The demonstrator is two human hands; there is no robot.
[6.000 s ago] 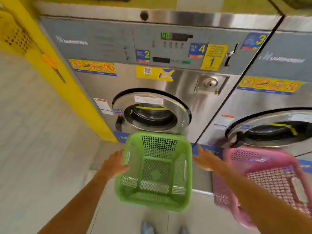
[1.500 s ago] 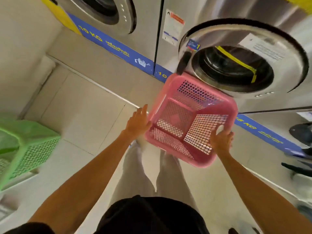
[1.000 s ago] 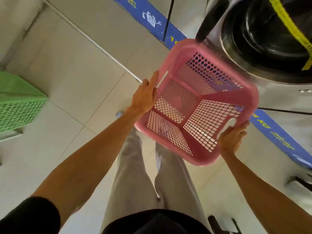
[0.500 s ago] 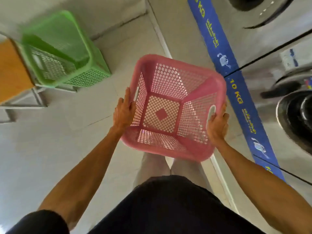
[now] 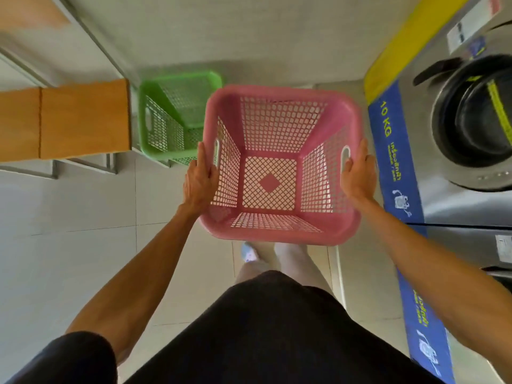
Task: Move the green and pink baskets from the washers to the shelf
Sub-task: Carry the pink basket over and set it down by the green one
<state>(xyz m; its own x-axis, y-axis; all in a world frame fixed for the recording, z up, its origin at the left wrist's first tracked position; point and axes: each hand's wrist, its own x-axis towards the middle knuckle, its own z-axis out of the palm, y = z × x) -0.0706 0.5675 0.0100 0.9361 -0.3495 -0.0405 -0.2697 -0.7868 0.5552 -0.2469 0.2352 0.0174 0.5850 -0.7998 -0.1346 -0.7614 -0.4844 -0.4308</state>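
Observation:
I hold an empty pink mesh basket (image 5: 279,117) level in front of me, above the tiled floor. My left hand (image 5: 200,180) grips its left wall beside the handle slot, and my right hand (image 5: 357,173) grips the right wall by the other slot. The green mesh basket (image 5: 169,117) sits just beyond, on a low metal rack next to a wooden shelf top (image 5: 69,120). The pink basket covers the green one's right side.
A steel front-loading washer (image 5: 476,126) with a round door stands along the right, over a blue "10 KG" strip (image 5: 393,162) and a yellow panel (image 5: 401,42). Light floor tiles spread to the left. My legs and a shoe (image 5: 249,252) show below the basket.
The view has swung left, away from the washers. The pink basket now sits closer to the green basket and the wooden shelf, still held in both hands.

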